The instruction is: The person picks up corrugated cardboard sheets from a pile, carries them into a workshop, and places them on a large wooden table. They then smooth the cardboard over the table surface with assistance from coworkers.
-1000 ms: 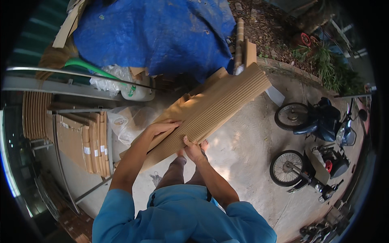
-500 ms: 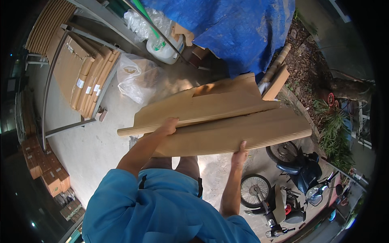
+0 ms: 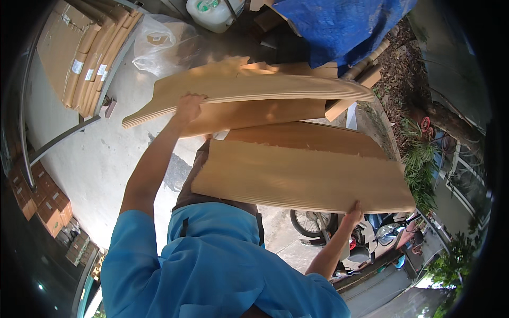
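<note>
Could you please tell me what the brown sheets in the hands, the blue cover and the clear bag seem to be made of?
Brown sheets: likely matte cardboard, from the stiff panels with lined, layered edges.
Blue cover: probably plastic tarpaulin, low sheen, creased.
Clear bag: apparently glossy plastic film, wrinkled and see-through.

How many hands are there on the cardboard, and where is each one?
2. The left hand holds the near edge of the farther cardboard section; the right hand holds the near edge of the nearer cardboard section, toward its right end. Some fingers are hidden.
</note>
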{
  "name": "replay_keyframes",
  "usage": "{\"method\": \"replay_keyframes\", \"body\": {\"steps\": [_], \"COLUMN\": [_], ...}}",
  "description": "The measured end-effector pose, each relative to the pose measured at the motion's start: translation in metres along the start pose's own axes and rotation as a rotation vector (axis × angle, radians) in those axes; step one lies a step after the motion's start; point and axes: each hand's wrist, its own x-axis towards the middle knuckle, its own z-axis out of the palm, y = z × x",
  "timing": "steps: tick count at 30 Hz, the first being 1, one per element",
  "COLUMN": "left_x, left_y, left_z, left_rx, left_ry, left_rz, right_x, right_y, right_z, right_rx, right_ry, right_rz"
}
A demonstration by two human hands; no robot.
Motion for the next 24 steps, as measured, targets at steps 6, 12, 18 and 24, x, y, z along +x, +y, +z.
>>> {"method": "replay_keyframes", "body": {"steps": [6, 12, 18, 24], "left_x": [0.019, 0.022, 0.007, 0.011], "left_y": [0.055, 0.03, 0.001, 0.004], "left_z": [0.129, 0.258, 0.399, 0.494], "left_rx": [-0.064, 0.101, 0.299, 0.161], "left_ry": [-0.2, -0.183, -0.202, -0.181], "left_rz": [-0.037, -0.096, -0.107, -0.107], "right_x": [0.051, 0.062, 0.051, 0.022], "right_y": [-0.058, -0.075, -0.058, -0.033], "right_z": [-0.084, -0.138, -0.131, -0.112], "right_rx": [-0.264, -0.503, -0.732, -0.75], "right_ry": [0.11, 0.253, 0.318, 0.374], "right_rz": [-0.134, -0.17, -0.177, -0.114]}}
